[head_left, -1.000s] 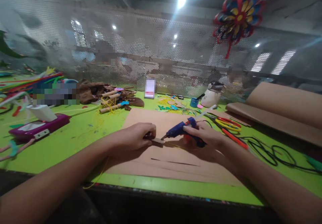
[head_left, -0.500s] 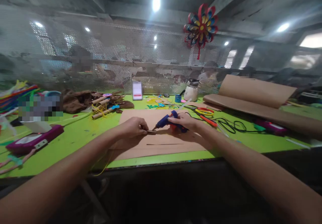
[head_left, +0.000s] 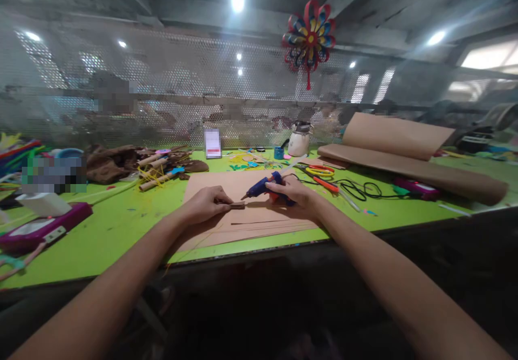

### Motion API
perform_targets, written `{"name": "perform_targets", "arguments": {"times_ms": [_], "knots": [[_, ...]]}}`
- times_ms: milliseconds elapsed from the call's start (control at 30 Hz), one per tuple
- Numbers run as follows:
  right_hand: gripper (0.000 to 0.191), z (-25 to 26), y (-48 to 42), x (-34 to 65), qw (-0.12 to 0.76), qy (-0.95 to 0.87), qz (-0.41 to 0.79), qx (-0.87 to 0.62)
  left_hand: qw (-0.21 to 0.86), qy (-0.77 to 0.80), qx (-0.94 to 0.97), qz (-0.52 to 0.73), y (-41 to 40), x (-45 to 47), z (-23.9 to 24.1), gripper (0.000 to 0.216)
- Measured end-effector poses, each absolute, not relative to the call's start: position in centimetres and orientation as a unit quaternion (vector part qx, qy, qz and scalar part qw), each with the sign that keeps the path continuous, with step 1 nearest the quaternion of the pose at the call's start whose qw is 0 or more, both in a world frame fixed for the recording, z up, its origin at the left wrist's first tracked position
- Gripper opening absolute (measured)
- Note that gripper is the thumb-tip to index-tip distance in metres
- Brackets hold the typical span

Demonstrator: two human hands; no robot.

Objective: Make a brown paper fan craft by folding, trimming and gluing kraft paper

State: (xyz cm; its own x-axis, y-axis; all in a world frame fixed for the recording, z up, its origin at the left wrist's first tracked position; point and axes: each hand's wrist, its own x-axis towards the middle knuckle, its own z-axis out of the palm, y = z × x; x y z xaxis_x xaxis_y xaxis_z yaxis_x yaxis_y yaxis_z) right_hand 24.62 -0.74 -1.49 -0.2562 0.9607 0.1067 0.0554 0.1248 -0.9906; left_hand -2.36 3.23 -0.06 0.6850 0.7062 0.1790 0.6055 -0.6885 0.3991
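In my right hand [head_left: 297,191] is a blue hot glue gun [head_left: 261,187], its nozzle pointing left and down. A pale glue stick [head_left: 298,161] sticks out of its back end. The fingers of my left hand [head_left: 210,202] pinch a small folded strip of brown paper [head_left: 238,205], low over the brown paper sheet [head_left: 202,182]. The nozzle tip is just above the strip's right end; whether they touch I cannot tell. A thin dark strip or slit [head_left: 251,222] runs across the sheet in front of my hands.
Scissors with orange and yellow handles [head_left: 324,179] and a black cord [head_left: 364,187] lie right. Behind stand a phone [head_left: 212,144], a blue jar [head_left: 278,152] and a whitish jug [head_left: 299,141]. A large paper roll [head_left: 404,168] lies far right, a purple power strip [head_left: 48,229] left.
The camera view has swung slightly right, so everything sits further left. The nozzle has lifted a little off the paper strip. Both hands keep their hold.
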Motion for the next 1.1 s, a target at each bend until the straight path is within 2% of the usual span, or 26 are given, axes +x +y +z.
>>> {"name": "perform_targets", "arguments": {"times_ms": [600, 1100], "knots": [[0.036, -2.5, -0.9, 24.3, 0.435, -0.634, 0.482, -0.421, 0.148, 0.379, 0.895, 0.182, 3.5, -2.6, -1.0, 0.027], [0.043, -2.6, -0.1, 24.5, 0.394, -0.679, 0.433, -0.443, 0.128, 0.379, 0.896, 0.192, 3.3, -2.8, -1.3, 0.025]]}}
